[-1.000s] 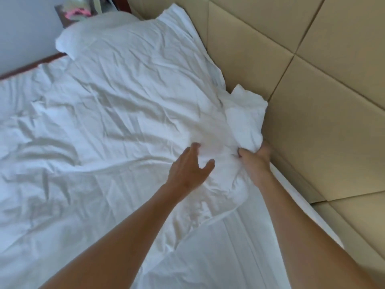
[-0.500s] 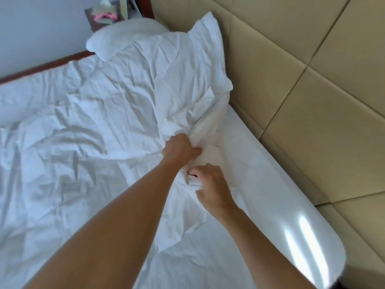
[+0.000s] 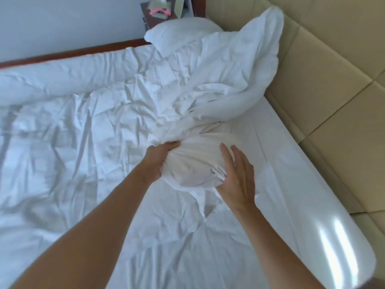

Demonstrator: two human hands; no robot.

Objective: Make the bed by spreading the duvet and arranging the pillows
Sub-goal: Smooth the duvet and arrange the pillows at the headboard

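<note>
Your left hand (image 3: 160,157) grips the bunched duvet (image 3: 193,163) mid-bed, right hand (image 3: 235,176) lies flat and open against it; it's soft, light, floppy, so I'd grab corners instead

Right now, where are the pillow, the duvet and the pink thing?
pillow (image 3: 179,36), head view, its puffy middle.
duvet (image 3: 104,113), head view, its wrinkled middle.
pink thing (image 3: 159,11), head view, its middle, on the nightstand.

Soft daylight, glare streaks on the mattress corner (image 3: 341,236) (lower right), wide-angle bending, slight blur
</note>
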